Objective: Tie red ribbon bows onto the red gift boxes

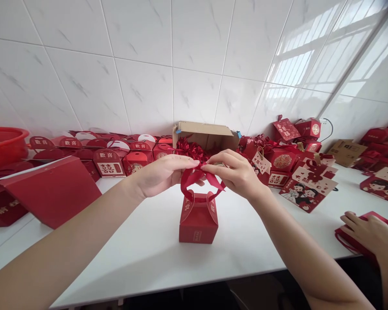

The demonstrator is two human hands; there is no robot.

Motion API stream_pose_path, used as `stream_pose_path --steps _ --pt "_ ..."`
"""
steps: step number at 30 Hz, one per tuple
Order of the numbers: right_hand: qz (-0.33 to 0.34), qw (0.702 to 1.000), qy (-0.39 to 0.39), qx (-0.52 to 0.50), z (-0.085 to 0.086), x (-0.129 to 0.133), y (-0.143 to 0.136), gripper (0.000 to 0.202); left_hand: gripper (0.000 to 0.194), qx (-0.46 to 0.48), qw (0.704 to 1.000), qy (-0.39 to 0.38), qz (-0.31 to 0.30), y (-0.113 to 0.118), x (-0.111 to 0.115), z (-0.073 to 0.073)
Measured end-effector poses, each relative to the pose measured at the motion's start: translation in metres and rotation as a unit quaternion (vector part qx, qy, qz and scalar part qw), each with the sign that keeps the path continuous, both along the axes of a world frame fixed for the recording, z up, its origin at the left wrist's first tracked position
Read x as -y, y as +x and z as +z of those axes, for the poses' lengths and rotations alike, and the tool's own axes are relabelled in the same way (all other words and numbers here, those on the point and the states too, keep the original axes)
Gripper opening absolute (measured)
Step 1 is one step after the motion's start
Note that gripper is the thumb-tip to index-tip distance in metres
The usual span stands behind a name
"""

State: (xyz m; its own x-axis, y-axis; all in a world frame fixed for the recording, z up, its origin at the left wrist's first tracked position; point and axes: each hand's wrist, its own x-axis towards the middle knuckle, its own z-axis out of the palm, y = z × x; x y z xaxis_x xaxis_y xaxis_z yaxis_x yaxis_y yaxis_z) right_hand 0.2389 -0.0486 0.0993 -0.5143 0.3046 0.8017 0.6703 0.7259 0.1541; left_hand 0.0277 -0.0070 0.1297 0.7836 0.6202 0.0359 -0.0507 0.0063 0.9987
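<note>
A small red gift box [198,221] stands upright on the white table in front of me. Red ribbon [194,176] runs through its top flaps and rises in a loop above it. My left hand [168,172] pinches the ribbon from the left, thumb and fingers closed near the knot. From the right, my right hand [237,172] grips the ribbon between thumb and fingertips, beside the left thumb. Ribbon tails hang below both hands. The exact shape of the knot is partly hidden by my fingers.
Behind my hands stands an open cardboard box [210,128] with red ribbon bows [190,147]. Rows of red boxes [108,163] line the wall, and more [280,159] pile up right. A red basin [6,148] is at left. A co-worker's hand [364,230] rests on a red item at right.
</note>
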Motion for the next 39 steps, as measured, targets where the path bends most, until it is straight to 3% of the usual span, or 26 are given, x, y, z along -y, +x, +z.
stream_pose_path --steps 4,6,8,10,12,14,16,20,23,27,32,34,36,38,39 --pt "-0.013 0.999 0.0 -0.044 -0.005 0.001 -0.002 0.029 0.016 -0.036 0.991 0.12 0.053 -0.001 0.005 0.002" --pt "-0.003 0.994 -0.016 -0.111 -0.01 0.001 -0.007 0.027 0.017 -0.064 0.967 0.226 0.103 -0.001 0.01 0.0" --pt "0.004 0.98 -0.039 -0.196 -0.016 0.003 -0.015 0.026 0.016 -0.087 0.908 0.369 0.181 0.0 0.015 -0.003" --pt "0.01 0.956 -0.063 -0.286 -0.022 0.006 -0.022 0.024 0.015 -0.105 0.82 0.507 0.245 0.0 0.018 -0.008" --pt "0.011 0.922 -0.09 -0.377 -0.027 0.01 -0.028 0.02 0.022 -0.124 0.755 0.586 0.267 -0.003 0.021 -0.013" --pt "-0.008 0.883 -0.123 -0.453 -0.032 0.017 -0.028 0.016 0.031 -0.136 0.732 0.605 0.281 -0.01 0.022 -0.019" --pt "-0.05 0.854 -0.154 -0.494 -0.04 0.026 -0.023 0.019 0.035 -0.137 0.73 0.599 0.3 -0.023 0.022 -0.026" --pt "-0.111 0.836 -0.177 -0.507 -0.062 0.052 -0.001 0.021 0.032 -0.169 0.706 0.593 0.349 -0.065 0.019 -0.051" --pt "-0.144 0.816 -0.196 -0.525 -0.084 0.071 0.021 0.016 0.026 -0.247 0.679 0.582 0.375 -0.105 0.017 -0.075" --pt "-0.239 0.783 -0.251 -0.516 -0.116 0.089 0.047 0.018 0.019 -0.325 0.705 0.497 0.388 -0.145 0.018 -0.108" --pt "-0.279 0.757 -0.38 -0.453 -0.139 0.09 0.061 0.026 0.014 -0.358 0.76 0.434 0.326 -0.156 0.011 -0.131" --pt "-0.317 0.758 -0.357 -0.445 -0.139 0.086 0.062 0.03 0.015 -0.384 0.766 0.428 0.288 -0.152 0.008 -0.129" --pt "-0.362 0.769 -0.275 -0.449 -0.132 0.083 0.058 0.044 0.018 -0.386 0.764 0.432 0.283 -0.142 0.006 -0.12" --pt "-0.353 0.799 -0.215 -0.437 -0.12 0.081 0.049 0.056 0.021 -0.347 0.78 0.427 0.298 -0.124 0.008 -0.107" --pt "-0.32 0.819 -0.22 -0.422 -0.113 0.079 0.041 0.056 0.021 -0.315 0.801 0.41 0.301 -0.112 0.01 -0.1"
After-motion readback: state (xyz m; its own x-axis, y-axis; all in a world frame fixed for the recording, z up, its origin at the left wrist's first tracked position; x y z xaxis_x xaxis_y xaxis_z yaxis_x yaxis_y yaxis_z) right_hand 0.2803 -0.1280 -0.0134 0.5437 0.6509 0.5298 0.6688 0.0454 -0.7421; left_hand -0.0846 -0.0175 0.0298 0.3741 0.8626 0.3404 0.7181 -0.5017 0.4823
